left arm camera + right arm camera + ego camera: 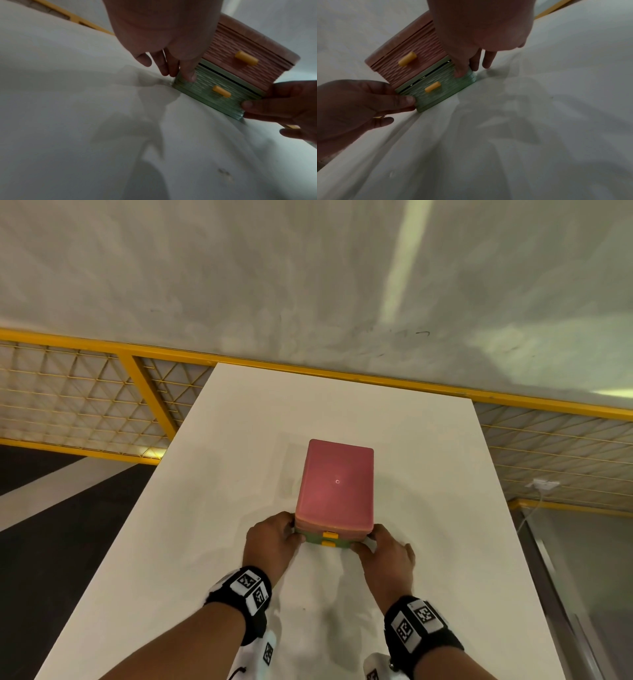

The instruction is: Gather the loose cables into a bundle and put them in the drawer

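A small drawer box [335,484] with a pink top stands in the middle of the white table [205,508]. It has a pink upper drawer [240,65] and a green lower drawer [214,100], each with a yellow handle. The green drawer [436,94] sticks out a little, with a dark gap along its top edge. My left hand [274,539] is at its left front corner, thumb pressed on the front face and fingers straight down the side. My right hand [383,553] mirrors it at the right corner. No cables are visible on the table.
A yellow mesh railing [85,392] runs behind the table, below a grey wall. A white socket with a plugged white cord [544,484] hangs on the railing at the right. The table's edges drop off to the left and right of my arms.
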Tool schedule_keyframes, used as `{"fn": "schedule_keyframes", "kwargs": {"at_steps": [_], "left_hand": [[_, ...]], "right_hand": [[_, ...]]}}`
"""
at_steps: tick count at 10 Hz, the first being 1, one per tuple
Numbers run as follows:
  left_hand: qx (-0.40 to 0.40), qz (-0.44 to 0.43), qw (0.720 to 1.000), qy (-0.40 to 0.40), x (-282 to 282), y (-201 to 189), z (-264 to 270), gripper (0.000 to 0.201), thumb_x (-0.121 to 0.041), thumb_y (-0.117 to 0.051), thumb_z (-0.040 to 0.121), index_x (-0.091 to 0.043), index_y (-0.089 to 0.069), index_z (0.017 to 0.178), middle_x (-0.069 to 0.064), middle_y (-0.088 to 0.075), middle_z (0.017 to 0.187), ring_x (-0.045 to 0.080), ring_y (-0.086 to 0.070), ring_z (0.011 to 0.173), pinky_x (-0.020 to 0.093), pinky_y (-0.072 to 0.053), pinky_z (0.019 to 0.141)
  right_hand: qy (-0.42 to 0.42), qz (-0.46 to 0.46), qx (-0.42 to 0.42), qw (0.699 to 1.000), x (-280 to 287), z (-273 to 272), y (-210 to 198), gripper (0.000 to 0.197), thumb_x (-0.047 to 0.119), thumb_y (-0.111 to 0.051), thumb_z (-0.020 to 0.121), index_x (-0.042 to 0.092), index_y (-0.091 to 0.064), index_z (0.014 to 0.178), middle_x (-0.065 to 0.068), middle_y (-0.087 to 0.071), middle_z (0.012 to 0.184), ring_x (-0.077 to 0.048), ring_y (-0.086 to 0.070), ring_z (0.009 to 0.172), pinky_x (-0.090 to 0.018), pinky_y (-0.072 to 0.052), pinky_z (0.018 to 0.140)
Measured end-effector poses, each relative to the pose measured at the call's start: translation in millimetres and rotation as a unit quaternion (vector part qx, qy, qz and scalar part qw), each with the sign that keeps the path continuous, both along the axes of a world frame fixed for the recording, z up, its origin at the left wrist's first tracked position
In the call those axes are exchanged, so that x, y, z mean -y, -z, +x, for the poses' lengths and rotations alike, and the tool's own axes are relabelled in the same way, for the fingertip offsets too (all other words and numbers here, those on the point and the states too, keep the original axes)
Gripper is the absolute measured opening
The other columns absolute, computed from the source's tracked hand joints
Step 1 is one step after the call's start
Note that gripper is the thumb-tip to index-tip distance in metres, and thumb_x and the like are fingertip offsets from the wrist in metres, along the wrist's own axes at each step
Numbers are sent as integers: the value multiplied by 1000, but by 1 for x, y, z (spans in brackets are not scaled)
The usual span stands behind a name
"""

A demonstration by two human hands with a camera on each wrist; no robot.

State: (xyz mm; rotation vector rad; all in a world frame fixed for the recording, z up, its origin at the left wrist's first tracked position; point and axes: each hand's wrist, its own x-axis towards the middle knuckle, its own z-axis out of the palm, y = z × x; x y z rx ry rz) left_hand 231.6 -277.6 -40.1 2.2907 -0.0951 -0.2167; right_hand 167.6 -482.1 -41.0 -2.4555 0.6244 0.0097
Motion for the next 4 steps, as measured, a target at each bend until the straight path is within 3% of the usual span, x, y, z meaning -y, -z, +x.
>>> {"fn": "schedule_keyframes", "kwargs": {"at_steps": [1, 2, 3, 4], "left_hand": [[-2, -13, 1000, -8, 1, 0, 1, 17, -30, -68, 71, -21, -69, 86, -2, -75, 80, 26, -69, 80, 39, -55, 76], [-7, -10, 1000, -10, 0, 1, 1, 21, -32, -67, 69, -22, -69, 87, -3, -75, 81, 25, -70, 81, 40, -55, 77], [-14, -2, 1000, -1, 1, -2, 1, 25, -34, -69, 71, -27, -69, 95, -6, -75, 88, 24, -70, 87, 40, -55, 80], [-64, -11, 998, 4, -4, -3, -8, 50, -36, -75, 74, -35, -59, 121, -10, -67, 116, 19, -64, 108, 40, -51, 93]], "right_hand": [[-3, -16, -12, 1000, 1, 1, -3, 15, 41, -60, 86, 35, -58, 99, 13, -71, 87, -15, -66, 91, -49, -24, 112], [6, -1, -15, 1000, -2, 1, -4, 18, 42, -61, 85, 34, -58, 101, 12, -72, 89, -15, -66, 92, -50, -29, 110], [-14, 30, 3, 999, -3, 0, -7, 22, 38, -63, 84, 35, -58, 106, 12, -71, 91, -19, -67, 94, -46, -42, 99], [-36, 160, -16, 986, -2, -6, -15, 39, 40, -66, 82, 43, -51, 118, 24, -66, 101, -13, -65, 102, -40, -49, 93]]}}
